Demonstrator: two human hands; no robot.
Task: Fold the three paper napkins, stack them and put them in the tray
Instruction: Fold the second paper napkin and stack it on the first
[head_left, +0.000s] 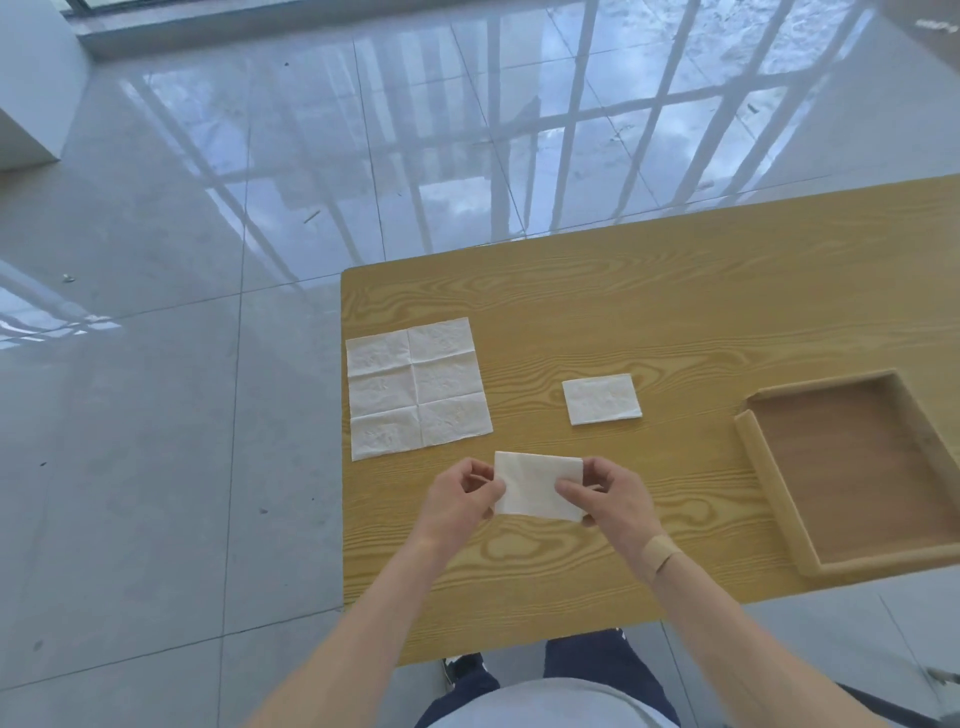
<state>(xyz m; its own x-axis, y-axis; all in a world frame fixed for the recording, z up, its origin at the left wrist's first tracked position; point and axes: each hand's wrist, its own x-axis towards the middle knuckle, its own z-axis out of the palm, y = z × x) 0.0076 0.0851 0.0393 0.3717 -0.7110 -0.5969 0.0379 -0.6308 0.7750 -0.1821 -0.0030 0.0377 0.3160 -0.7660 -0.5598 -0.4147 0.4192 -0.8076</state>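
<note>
Both hands, left (460, 496) & right (608, 496), grip 1 half-folded napkin (535, 486); 1 folded (601, 399), 1 flat (418, 387), 1 tray (769, 467).

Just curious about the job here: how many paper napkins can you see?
3. An unfolded napkin lies at the table's left edge, a folded napkin sits mid-table, and a half-folded napkin is held between both hands. None in the tray.

No text, label, brand, number or sign can be read anywhere. Far beyond the hands, at the upper right corner, a grey surface (935, 23) carries a small pale mark that may be lettering, but it is too blurred to make out.
</note>
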